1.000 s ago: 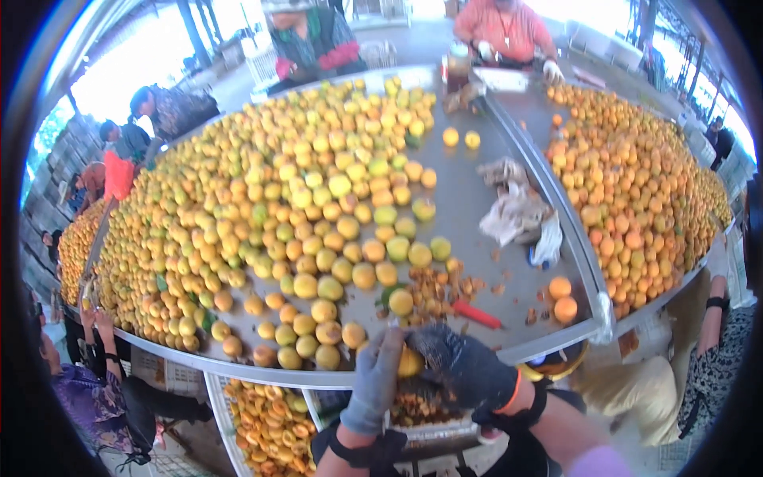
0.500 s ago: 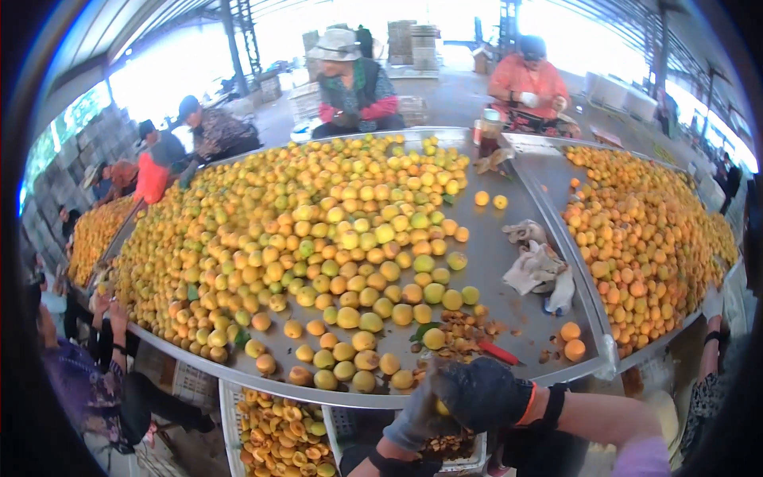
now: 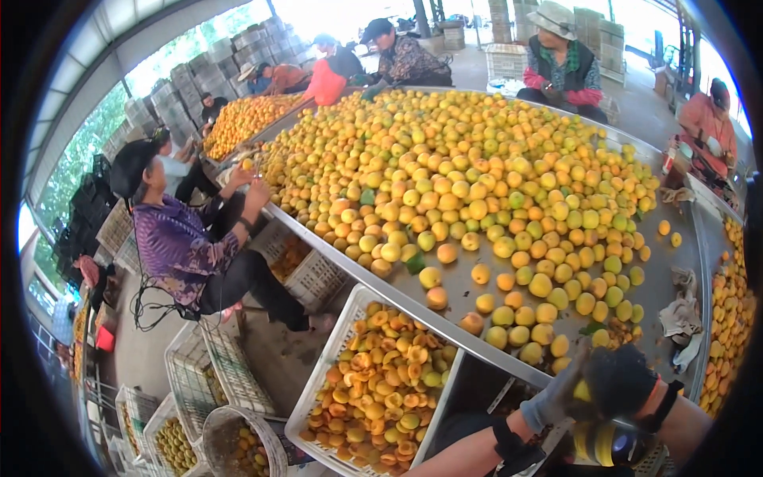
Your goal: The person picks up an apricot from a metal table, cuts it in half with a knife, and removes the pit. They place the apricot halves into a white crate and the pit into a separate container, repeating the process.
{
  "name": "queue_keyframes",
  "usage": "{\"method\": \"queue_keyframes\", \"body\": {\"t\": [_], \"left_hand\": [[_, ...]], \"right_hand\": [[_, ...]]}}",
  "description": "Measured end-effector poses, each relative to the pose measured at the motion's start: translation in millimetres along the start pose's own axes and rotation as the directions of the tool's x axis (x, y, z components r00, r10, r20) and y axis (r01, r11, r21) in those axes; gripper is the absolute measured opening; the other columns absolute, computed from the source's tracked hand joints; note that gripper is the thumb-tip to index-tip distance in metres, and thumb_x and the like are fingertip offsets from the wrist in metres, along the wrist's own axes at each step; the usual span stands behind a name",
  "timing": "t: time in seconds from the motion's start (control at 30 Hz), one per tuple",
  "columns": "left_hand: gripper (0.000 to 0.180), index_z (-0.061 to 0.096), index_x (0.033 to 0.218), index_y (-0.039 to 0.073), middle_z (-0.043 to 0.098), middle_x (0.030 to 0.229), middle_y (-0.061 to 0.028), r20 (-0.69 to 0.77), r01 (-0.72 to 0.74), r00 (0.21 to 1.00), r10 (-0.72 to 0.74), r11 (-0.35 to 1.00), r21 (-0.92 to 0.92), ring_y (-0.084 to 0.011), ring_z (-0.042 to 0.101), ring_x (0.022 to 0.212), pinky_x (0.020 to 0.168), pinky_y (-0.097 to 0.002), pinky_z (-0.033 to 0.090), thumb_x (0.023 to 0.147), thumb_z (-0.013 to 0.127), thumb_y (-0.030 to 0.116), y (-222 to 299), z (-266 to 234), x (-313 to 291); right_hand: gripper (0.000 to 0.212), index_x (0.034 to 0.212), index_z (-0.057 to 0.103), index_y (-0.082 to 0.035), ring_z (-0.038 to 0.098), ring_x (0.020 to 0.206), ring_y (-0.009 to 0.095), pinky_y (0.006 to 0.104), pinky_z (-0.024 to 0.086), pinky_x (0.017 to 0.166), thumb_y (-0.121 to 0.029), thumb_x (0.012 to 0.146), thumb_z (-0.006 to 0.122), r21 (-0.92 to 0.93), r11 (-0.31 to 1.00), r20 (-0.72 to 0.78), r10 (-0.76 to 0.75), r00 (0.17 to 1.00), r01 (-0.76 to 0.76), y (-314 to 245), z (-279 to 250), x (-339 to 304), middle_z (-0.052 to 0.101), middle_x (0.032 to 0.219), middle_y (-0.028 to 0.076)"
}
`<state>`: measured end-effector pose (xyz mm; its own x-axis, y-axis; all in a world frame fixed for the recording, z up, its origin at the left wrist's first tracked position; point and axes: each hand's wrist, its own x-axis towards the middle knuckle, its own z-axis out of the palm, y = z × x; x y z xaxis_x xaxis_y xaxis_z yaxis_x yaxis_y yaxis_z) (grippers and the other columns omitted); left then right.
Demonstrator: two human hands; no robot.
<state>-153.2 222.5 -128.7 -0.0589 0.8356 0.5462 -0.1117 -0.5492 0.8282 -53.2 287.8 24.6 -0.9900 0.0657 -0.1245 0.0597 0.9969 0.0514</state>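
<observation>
My left hand [image 3: 554,399], in a grey glove, is closed around a yellow apricot [image 3: 582,391] beside the table's near edge. Pressed up against it is my right hand [image 3: 622,383] in a dark glove, its fingers curled; whatever it grips is hidden. Beyond both hands, whole apricots [image 3: 477,208] lie heaped on the metal table [image 3: 457,280]. Left of my forearm, a white crate [image 3: 298,413] stands below the table's edge with split apricot halves [image 3: 377,389] in it.
A person in purple [image 3: 179,238] sits at the table's left edge. More people work along the far side. Crates [image 3: 191,370] and a round basket [image 3: 238,417] stand on the floor at lower left. Crumpled gloves [image 3: 681,310] lie by the metal divider at right.
The view has swung left, bringing in the purple-clad person and the floor crates. My hands stay together over the apricot. The red-handled tool seen on the table earlier no longer shows.
</observation>
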Motion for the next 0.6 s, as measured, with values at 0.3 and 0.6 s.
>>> {"method": "queue_keyframes", "body": {"t": [0.3,0.6], "left_hand": [[0.081,0.007,0.143,-0.002,0.040,0.135,-0.0141,-0.143,0.217,0.954,-0.264,0.936,-0.278,-0.0194,0.039,0.121,0.105,-0.0314,0.028,0.082,0.059,0.008,-1,-37,-8],[0.057,0.023,0.138,-0.001,0.044,0.132,-0.0132,0.194,0.193,0.827,-0.528,-0.058,-0.979,-0.0180,0.048,0.116,0.098,-0.0302,0.039,0.097,0.034,0.037,36,-47,16]], "right_hand": [[0.027,0.075,0.056,-0.004,0.053,0.060,0.027,0.0398,0.038,0.053,-0.023,0.057,0.061,-0.083,0.981,-0.310,0.141,0.940,-0.174,-6,39,54,0.053,0.067,0.010],[0.027,0.081,0.056,0.002,0.053,0.059,0.028,0.0422,0.036,0.053,-0.020,0.065,0.059,-0.251,0.960,-0.163,0.080,0.983,-0.120,-15,17,70,0.052,0.067,0.012]]}}
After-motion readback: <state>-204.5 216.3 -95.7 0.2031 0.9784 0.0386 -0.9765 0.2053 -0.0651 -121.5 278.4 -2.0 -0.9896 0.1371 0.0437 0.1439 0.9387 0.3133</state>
